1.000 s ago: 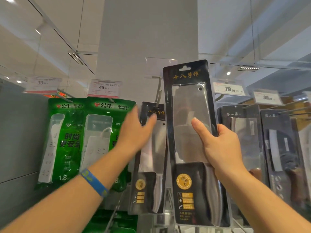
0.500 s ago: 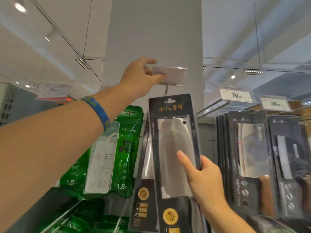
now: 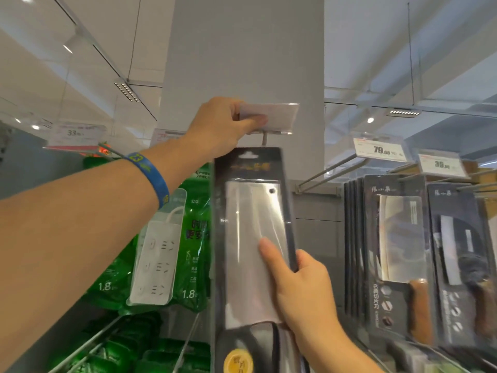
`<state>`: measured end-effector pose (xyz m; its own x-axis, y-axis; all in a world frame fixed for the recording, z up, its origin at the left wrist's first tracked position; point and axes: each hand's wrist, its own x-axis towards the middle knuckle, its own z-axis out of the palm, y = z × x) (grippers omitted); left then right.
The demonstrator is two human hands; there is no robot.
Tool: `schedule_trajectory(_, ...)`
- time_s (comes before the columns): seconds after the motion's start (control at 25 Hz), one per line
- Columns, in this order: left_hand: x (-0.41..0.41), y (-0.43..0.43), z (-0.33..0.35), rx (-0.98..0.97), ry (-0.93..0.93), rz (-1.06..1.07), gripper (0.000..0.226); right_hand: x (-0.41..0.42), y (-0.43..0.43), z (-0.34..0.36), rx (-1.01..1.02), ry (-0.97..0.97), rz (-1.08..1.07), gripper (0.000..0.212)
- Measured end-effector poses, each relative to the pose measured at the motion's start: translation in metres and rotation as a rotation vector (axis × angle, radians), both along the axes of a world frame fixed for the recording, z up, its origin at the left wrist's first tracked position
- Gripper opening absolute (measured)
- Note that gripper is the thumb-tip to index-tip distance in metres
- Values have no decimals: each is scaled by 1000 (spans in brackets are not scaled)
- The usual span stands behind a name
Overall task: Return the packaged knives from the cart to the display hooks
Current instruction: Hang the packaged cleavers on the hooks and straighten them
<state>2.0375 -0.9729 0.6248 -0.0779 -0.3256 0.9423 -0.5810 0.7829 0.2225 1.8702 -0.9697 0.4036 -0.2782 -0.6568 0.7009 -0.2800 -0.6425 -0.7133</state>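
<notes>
Price label [image 3: 76, 133] reading 33 sits at the far left, above green packs of white power strips [image 3: 161, 254] that hang on their pegs. Across them reaches the left forearm, a blue wristband [image 3: 150, 176] around the wrist. The left hand [image 3: 217, 127] is raised to the grey pillar [image 3: 242, 49], with thumb and fingers pinching the clear label holder [image 3: 271, 117] at the front end of a display hook [image 3: 264, 139].

Just under that hook hangs the packaged knife [image 3: 247, 216], a steel cleaver in a black card with a clear window, held upright. Its hang slot is right at the hook's stem, but it may or may not be threaded on; the blur hides that. The right hand [image 3: 306, 292] grips the pack's right edge about halfway down, thumb laid flat across the window over the blade and fingers curled behind the card.

Right of the pack a bare peg [image 3: 329, 170] juts out from the wall. Beyond it come price labels reading 79 [image 3: 382, 150] and 39 [image 3: 441, 165], with rows of other boxed cleavers [image 3: 395, 238] hanging beneath them.
</notes>
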Motion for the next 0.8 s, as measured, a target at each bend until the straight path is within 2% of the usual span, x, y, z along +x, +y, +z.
schedule_trajectory(0.08, 0, 1, 1, 12, -15, -9, 14, -12, 3, -1, 6, -36, -49, 91)
schedule_trajectory(0.2, -2, -1, 0, 6, 0, 2, 29, -11, 10, 0, 2, 11, -3, 96)
schedule_trajectory(0.4, -2, 0, -3, -6, -6, 27, 21, 5, 13, 3, -30, 78, 38, 64)
schedule_trajectory(0.52, 1, 3, -5, 1, -13, 6, 24, 0, 10, 2, -25, 78, 20, 66)
schedule_trajectory(0.68, 0, 3, -7, 9, -12, -27, 11, -11, 4, 3, 4, -33, 33, 70)
schedule_trajectory(0.8, 0, 4, -6, -15, -16, -13, 9, -15, 7, 4, 11, -2, 67, 67)
